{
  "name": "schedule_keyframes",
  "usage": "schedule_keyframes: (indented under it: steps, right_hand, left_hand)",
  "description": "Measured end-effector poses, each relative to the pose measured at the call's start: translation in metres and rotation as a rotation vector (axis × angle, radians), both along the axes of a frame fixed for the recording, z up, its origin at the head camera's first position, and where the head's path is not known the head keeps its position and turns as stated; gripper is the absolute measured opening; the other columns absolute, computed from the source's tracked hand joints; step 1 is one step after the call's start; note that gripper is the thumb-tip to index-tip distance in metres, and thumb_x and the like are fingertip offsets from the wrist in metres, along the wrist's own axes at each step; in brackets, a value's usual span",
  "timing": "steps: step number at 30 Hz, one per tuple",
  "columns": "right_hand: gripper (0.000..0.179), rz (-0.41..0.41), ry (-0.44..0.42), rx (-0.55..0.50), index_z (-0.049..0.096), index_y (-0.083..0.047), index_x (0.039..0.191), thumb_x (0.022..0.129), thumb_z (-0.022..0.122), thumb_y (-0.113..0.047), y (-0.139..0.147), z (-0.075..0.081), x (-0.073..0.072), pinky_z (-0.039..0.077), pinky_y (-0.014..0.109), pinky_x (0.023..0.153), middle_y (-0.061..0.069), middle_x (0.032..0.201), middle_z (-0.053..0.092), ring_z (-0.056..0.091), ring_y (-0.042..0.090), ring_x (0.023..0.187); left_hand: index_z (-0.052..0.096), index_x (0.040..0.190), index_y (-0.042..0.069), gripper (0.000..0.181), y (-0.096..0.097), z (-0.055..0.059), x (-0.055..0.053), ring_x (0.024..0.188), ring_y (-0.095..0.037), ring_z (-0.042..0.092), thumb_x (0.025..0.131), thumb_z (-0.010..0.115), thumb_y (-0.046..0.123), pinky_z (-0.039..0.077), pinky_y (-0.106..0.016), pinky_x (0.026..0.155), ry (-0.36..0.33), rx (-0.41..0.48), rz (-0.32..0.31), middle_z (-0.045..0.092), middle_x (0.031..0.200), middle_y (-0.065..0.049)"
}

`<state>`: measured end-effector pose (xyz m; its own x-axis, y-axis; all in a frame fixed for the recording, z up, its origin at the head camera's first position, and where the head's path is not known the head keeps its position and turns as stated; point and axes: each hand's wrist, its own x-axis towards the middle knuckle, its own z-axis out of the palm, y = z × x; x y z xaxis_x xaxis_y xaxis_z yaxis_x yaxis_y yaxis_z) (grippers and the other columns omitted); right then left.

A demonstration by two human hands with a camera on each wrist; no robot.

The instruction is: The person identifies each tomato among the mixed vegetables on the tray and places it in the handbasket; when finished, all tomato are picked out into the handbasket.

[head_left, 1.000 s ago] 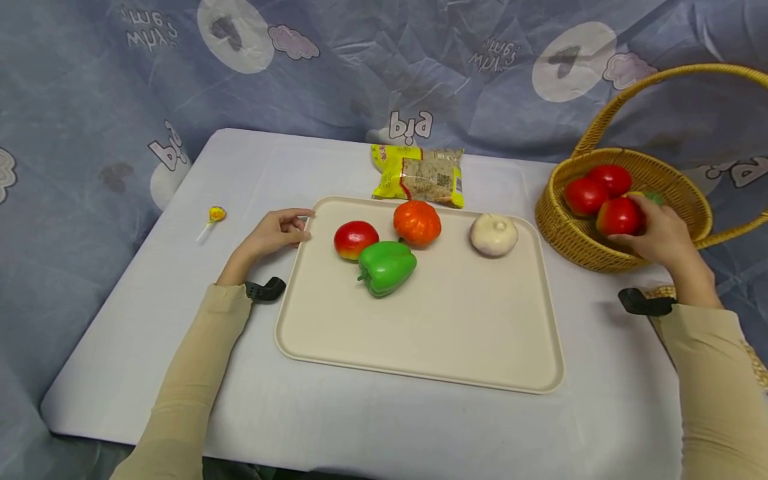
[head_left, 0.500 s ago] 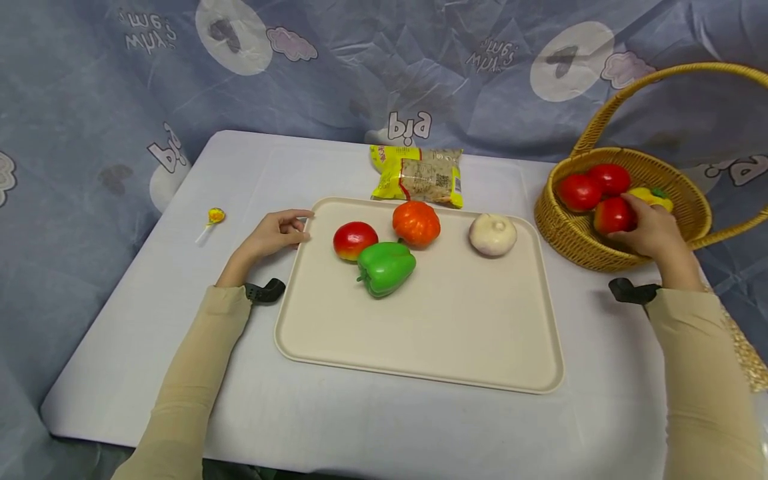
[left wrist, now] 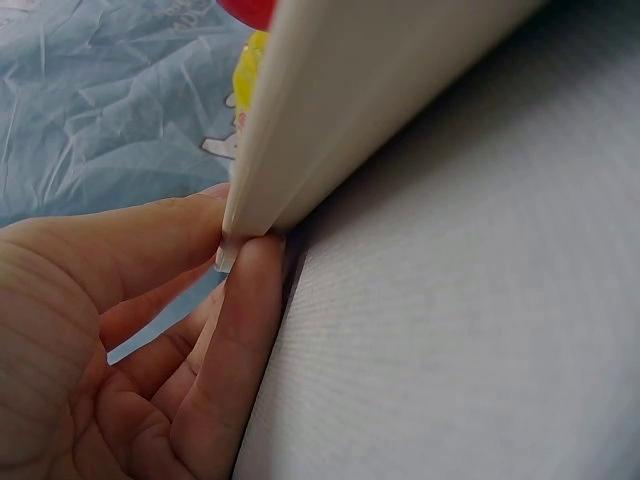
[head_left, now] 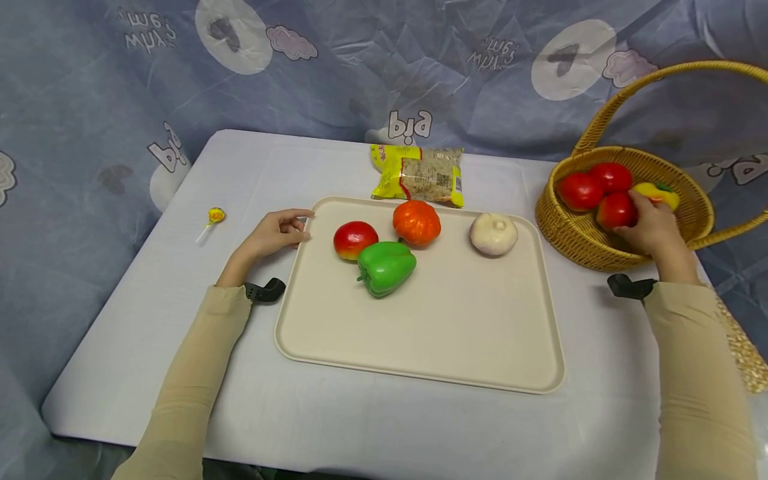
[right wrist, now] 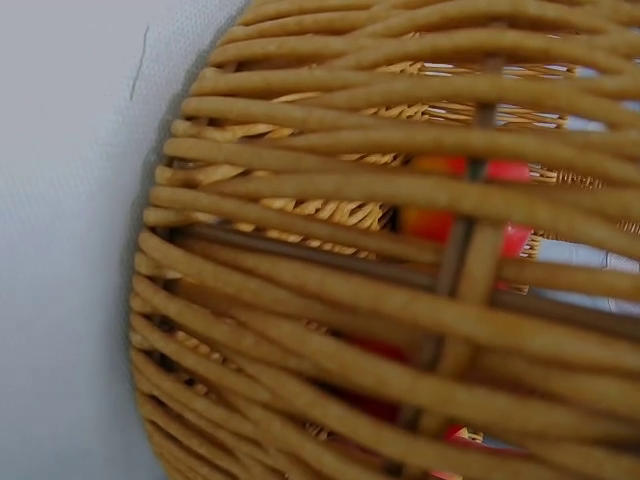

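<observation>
My left hand [head_left: 273, 233] pinches the upper left rim of a beige tray [head_left: 456, 333]; the left wrist view shows the thumb and a finger [left wrist: 245, 310] on either side of the edge. On the tray lie a red mango [head_left: 355, 240], a green bell pepper [head_left: 387, 269], an orange pumpkin [head_left: 417, 223] and a white garlic bulb [head_left: 493, 234]. My right hand [head_left: 657, 233] reaches into a wicker basket [head_left: 567, 230], thumb and fingers around the right side of a red fruit [head_left: 617, 211]. Its fingers are beside a yellow bell pepper [head_left: 657, 195]. Basket weave blocks the right wrist view.
Two more red fruits [head_left: 581, 192] sit in the basket, whose tall handle [head_left: 606, 120] arches above it. Yellow snack bags [head_left: 429, 177] lie behind the tray. A lollipop [head_left: 216, 215] is on the white table [head_left: 144, 320] at left. A patterned curtain [head_left: 336, 80] hangs behind.
My right hand first shifts left with the red fruit, pushing the neighbouring red fruit left; the yellow pepper comes into fuller view. Since then it has barely moved. The left hand stays on the tray.
</observation>
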<state>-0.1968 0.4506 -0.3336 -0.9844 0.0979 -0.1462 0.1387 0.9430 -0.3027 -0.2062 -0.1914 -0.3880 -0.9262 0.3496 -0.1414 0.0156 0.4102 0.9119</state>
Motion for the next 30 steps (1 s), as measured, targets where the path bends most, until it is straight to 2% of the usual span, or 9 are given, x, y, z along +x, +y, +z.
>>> schedule_keyframes:
  steps: [8, 14, 21, 25, 27, 29, 30]
  right_hand:
    - [0.077, -0.012, 0.008, 0.011, 0.007, -0.001, 0.148, 0.089, 0.053, -0.014, -0.003, 0.002, 0.005, 0.021, 0.074, 0.098, 0.048, 0.136, 0.012, 0.017, 0.064, 0.121]
    - [0.075, -0.024, 0.050, 0.009, 0.009, 0.001, 0.148, 0.089, 0.053, -0.015, -0.006, 0.004, 0.010, 0.021, 0.074, 0.098, 0.046, 0.137, 0.017, 0.019, 0.063, 0.122]
    - [0.069, -0.037, 0.146, -0.026, 0.014, 0.000, 0.148, 0.092, 0.050, -0.017, -0.014, 0.004, 0.017, 0.018, 0.071, 0.102, 0.044, 0.136, 0.025, 0.022, 0.062, 0.123]
    - [0.064, -0.051, 0.230, -0.051, 0.019, -0.001, 0.148, 0.092, 0.048, -0.018, -0.019, 0.003, 0.022, 0.017, 0.069, 0.105, 0.043, 0.135, 0.030, 0.024, 0.060, 0.124]
    - [0.062, -0.056, 0.289, -0.063, 0.023, -0.001, 0.147, 0.092, 0.048, -0.016, -0.022, 0.002, 0.025, 0.020, 0.067, 0.103, 0.043, 0.131, 0.034, 0.029, 0.057, 0.120]
    - [0.060, -0.066, 0.345, -0.077, 0.026, -0.001, 0.146, 0.091, 0.048, -0.014, -0.025, 0.002, 0.029, 0.025, 0.065, 0.101, 0.041, 0.128, 0.037, 0.050, 0.032, 0.108]
    - [0.060, -0.072, 0.371, -0.085, 0.028, -0.002, 0.145, 0.091, 0.048, -0.014, -0.027, 0.002, 0.030, 0.027, 0.063, 0.099, 0.040, 0.127, 0.039, 0.054, 0.015, 0.097]
  left_hand:
    - [0.048, 0.132, -0.004, 0.048, 0.000, -0.001, 0.000, 0.063, -0.002, 0.049, 0.086, 0.061, 0.001, 0.050, -0.014, 0.061, 0.001, 0.002, -0.002, 0.050, 0.089, -0.005]
    - [0.048, 0.132, -0.004, 0.048, -0.001, -0.001, 0.000, 0.064, -0.003, 0.050, 0.086, 0.060, 0.001, 0.051, -0.015, 0.061, 0.001, 0.002, -0.004, 0.051, 0.089, -0.006]
    - [0.048, 0.132, -0.005, 0.048, 0.000, 0.000, 0.000, 0.064, -0.002, 0.049, 0.086, 0.060, 0.000, 0.051, -0.015, 0.060, 0.005, -0.004, -0.002, 0.051, 0.089, -0.005]
    - [0.048, 0.132, -0.005, 0.048, 0.000, 0.000, 0.000, 0.063, -0.002, 0.049, 0.086, 0.060, 0.000, 0.051, -0.015, 0.060, 0.006, -0.005, 0.002, 0.051, 0.089, -0.006]
    - [0.048, 0.132, -0.004, 0.047, 0.000, -0.001, 0.000, 0.062, -0.002, 0.050, 0.086, 0.061, 0.001, 0.051, -0.015, 0.059, 0.006, -0.005, 0.003, 0.051, 0.089, -0.006]
    - [0.048, 0.132, -0.004, 0.047, 0.000, -0.001, 0.000, 0.062, -0.002, 0.050, 0.086, 0.061, 0.001, 0.051, -0.016, 0.059, 0.007, -0.005, 0.004, 0.051, 0.088, -0.006]
    - [0.048, 0.131, -0.005, 0.047, 0.000, -0.001, 0.000, 0.062, -0.002, 0.050, 0.086, 0.061, 0.001, 0.051, -0.016, 0.059, 0.009, -0.007, 0.004, 0.051, 0.088, -0.006]
